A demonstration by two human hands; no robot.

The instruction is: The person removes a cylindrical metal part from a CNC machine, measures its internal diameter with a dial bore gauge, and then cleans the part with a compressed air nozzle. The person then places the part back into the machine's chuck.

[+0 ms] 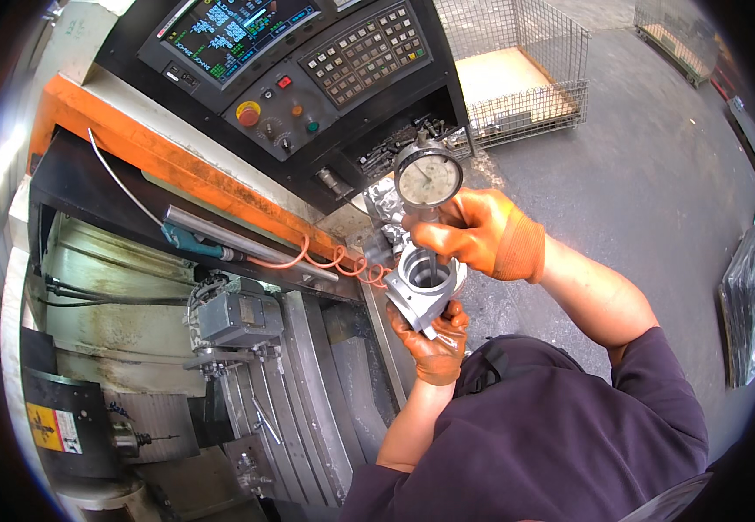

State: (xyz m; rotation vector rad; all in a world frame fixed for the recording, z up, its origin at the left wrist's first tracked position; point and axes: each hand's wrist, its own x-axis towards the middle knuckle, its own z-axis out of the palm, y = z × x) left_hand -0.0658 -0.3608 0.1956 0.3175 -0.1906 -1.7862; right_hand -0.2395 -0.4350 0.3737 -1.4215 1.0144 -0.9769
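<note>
My right hand [486, 235], in an orange glove, is closed around the stem of a dial bore gauge [430, 178]. The gauge's round white dial faces up, and its lower end reaches into the bore of a silver metal casting [414, 296]. From below, my left hand [437, 348], in a stained orange glove, grips that casting. Its round open mouth points upward. The probe tip inside the bore is hidden.
On the left lies an open machine bay with a tool turret [238, 317]. A control panel [325, 78] with a screen stands ahead. An air gun [190, 244] with a coiled orange hose [343, 261] rests along the bay's edge. Wire cages [525, 87] stand beyond.
</note>
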